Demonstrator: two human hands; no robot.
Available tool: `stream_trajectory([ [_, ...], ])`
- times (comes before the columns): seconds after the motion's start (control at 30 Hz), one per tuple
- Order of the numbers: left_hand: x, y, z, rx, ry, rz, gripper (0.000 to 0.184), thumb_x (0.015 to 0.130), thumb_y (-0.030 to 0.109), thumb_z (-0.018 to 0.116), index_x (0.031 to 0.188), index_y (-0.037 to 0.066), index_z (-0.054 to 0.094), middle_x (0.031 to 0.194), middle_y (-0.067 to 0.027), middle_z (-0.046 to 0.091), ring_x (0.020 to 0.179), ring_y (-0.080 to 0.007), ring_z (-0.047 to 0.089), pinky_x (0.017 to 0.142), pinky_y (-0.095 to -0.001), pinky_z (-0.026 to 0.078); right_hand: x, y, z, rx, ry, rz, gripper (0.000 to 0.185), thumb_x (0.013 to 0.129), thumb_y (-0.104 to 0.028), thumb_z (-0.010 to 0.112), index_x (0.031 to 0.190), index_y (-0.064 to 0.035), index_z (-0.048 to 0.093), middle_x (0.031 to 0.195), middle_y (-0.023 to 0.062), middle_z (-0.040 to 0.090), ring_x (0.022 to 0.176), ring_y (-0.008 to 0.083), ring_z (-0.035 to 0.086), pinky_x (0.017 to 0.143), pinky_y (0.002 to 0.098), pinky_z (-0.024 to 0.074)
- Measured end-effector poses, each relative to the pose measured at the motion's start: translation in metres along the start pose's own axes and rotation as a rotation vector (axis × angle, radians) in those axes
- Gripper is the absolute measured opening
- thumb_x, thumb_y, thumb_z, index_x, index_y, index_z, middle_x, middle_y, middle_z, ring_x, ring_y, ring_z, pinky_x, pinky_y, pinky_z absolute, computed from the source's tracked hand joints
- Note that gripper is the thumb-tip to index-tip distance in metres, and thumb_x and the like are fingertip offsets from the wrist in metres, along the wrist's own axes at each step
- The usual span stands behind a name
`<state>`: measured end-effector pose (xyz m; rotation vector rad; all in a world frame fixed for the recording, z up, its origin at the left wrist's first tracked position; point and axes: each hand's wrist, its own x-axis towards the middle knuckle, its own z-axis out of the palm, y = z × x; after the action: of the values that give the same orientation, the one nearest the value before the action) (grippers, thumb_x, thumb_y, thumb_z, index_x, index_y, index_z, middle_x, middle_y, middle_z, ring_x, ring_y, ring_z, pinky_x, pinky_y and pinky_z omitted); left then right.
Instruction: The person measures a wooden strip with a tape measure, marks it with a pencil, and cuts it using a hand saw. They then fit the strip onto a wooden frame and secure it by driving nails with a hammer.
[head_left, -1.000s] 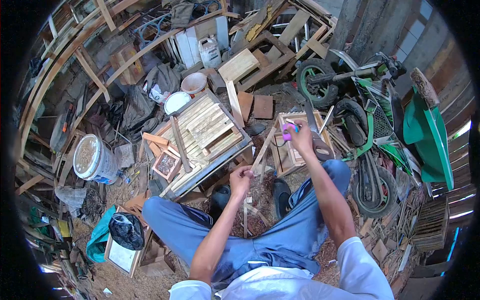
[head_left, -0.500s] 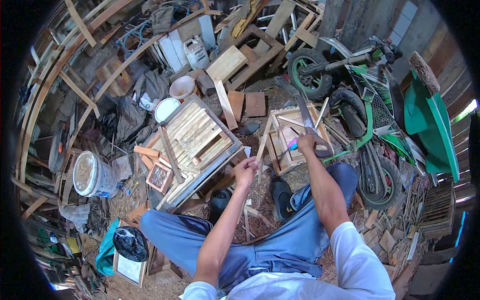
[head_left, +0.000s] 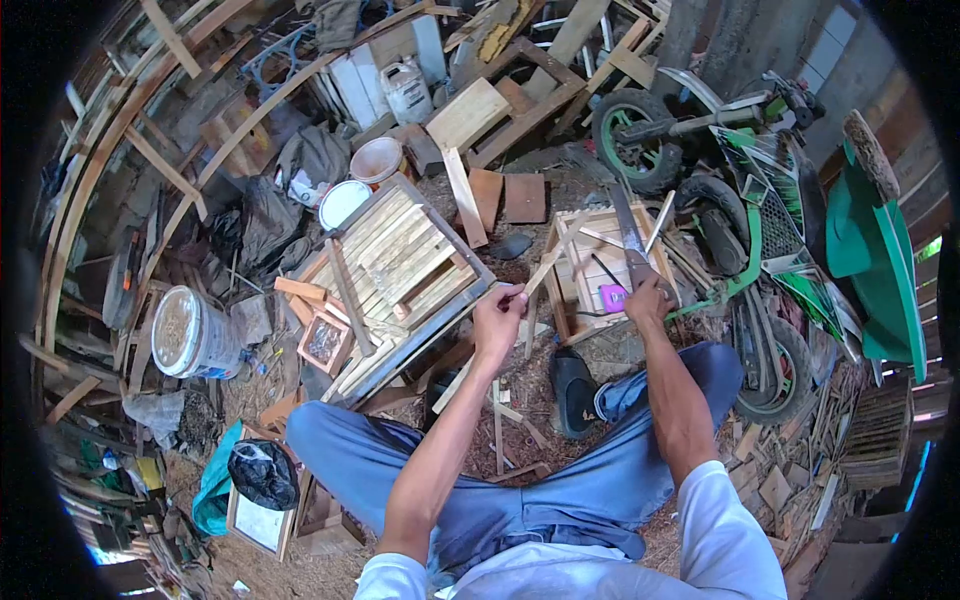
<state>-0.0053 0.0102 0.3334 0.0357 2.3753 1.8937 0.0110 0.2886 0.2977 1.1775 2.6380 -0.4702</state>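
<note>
Over the box (head_left: 590, 327), my right hand (head_left: 650, 301) grips the saw (head_left: 628, 228), my left hand (head_left: 496, 324) pinches a strip (head_left: 543, 269); careless lifting could snag the tape (head_left: 613, 298).

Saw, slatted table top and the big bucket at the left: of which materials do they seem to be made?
Saw: blade probably steel, grey with a dull shine; the hand partly covers the handle, so its material is unclear.
Table top: pale wood, apparently unvarnished, with visible grain.
Bucket: likely white plastic, smooth, with blue print.
</note>
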Motion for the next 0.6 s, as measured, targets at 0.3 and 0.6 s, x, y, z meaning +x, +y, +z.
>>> stream_trajectory([
  [0.3,0.013,0.029,-0.058,0.336,0.229,0.347,0.018,0.080,0.006,0.070,0.092,-0.004,0.062,0.090,-0.0199,0.061,0.080,-0.0347,0.063,0.072,-0.0420,0.050,0.006,-0.010,-0.016,0.354,0.416,-0.008,0.035,0.084,-0.031,0.062,0.096,0.0017,0.068,0.087,0.0266,0.067,0.087,0.0429,0.065,0.084,0.0492,0.0482],
  [0.6,0.022,-0.009,-0.094,0.801,0.192,0.345,0.024,0.072,-0.004,0.066,0.095,-0.003,0.059,0.094,-0.0261,0.060,0.087,-0.0446,0.060,0.077,-0.0507,0.050,-0.013,-0.038,-0.045,0.690,0.480,-0.124,0.038,0.088,-0.032,0.063,0.098,0.0043,0.066,0.083,0.0252,0.067,0.084,0.0412,0.065,0.075,0.0467,0.0476],
])
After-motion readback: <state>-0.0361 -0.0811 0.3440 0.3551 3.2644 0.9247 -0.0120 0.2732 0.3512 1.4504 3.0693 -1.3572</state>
